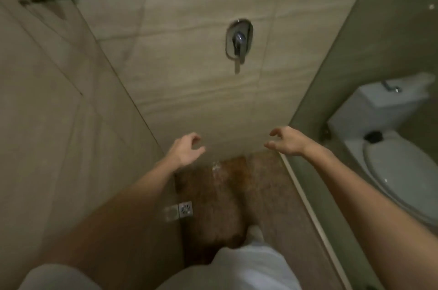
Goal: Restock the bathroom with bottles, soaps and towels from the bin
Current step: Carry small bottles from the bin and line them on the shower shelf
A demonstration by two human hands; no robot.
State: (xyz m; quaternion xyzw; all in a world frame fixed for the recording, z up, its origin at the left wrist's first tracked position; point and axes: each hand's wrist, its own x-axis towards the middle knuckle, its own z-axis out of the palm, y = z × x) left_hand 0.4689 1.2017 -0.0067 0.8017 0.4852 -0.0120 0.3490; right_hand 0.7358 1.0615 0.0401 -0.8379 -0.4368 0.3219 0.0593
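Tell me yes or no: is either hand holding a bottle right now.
No, the left hand and the right hand both hang in front of the tiled wall with loosely curled fingers and nothing in them.

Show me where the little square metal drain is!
Head view: the square metal drain sits in the brown stone floor, lower middle, against the left tiled wall.

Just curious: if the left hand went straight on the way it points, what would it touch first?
Likely the tiled wall, below the shower handle; the empty left hand looks near it, but depth is unclear.
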